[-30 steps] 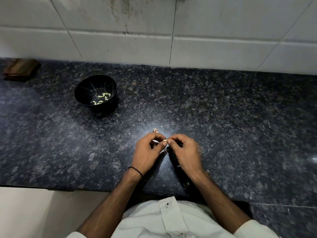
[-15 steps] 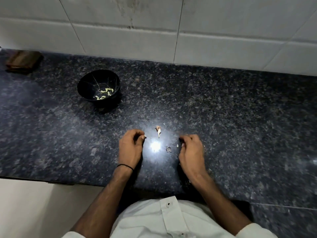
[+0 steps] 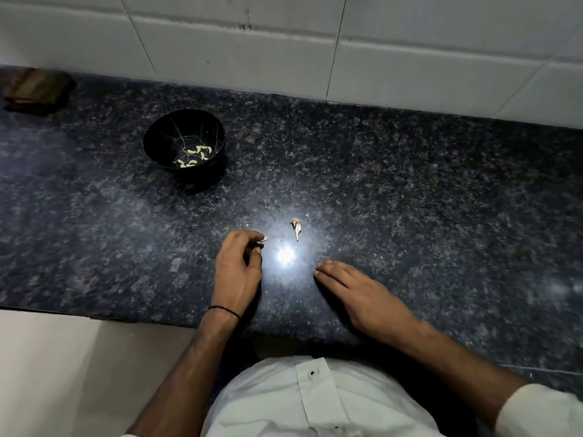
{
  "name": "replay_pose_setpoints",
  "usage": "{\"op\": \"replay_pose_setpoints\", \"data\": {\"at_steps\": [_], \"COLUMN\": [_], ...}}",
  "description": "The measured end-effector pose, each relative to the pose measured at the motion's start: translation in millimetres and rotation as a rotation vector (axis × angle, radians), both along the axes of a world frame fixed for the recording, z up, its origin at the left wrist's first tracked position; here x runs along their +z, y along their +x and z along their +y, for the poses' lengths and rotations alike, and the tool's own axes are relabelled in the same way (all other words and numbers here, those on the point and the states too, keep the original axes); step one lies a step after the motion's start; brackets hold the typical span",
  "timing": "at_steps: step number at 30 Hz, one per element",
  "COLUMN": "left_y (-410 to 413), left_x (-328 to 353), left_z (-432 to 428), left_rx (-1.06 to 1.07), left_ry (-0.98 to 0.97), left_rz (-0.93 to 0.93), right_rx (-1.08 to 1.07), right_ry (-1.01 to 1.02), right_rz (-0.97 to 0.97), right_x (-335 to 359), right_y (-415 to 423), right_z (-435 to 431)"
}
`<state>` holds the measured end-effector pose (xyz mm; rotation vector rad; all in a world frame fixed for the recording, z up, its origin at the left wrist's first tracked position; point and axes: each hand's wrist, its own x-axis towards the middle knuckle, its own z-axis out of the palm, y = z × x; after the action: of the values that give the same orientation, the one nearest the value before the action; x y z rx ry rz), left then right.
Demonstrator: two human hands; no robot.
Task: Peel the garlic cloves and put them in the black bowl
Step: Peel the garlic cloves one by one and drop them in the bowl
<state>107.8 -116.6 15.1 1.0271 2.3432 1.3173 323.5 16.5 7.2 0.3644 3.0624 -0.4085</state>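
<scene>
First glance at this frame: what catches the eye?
A bright glare on the dark counter sits between the two hands. The left hand pinches a pale clove, and the right hand lies flat. Just beyond the glare lies a garlic scrap; farther back on the left stands the black bowl with peeled cloves inside.

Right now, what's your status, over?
Left-hand grip pinches garlic clove. Right-hand grip open, resting on counter. Black bowl holds peeled cloves, way unobstructed.
</scene>
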Motion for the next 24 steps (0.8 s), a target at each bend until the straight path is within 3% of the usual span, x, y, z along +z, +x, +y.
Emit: {"op": "replay_pose_setpoints", "data": {"at_steps": [5,10,16,24], "left_y": [20,42,52,56], "left_x": [-3,-5,-8,-5], "left_z": [-6,-9,-11,-7], "left_rx": [-0.184,-0.340,-0.308,-0.282], "left_ry": [-0.087,-0.184,-0.257,-0.263], "left_rz": [0.097,0.181,0.202,0.226], "right_rx": [0.082,-0.036,-0.119,-0.025], "right_ry": [-0.020,0.012,0.044,0.095], "right_rz": [0.002,0.238,0.305,0.277], "right_x": [-6,-20,-24,-20], "right_y": [32,30,21,25], "right_z": [15,1,-10,-3]}}
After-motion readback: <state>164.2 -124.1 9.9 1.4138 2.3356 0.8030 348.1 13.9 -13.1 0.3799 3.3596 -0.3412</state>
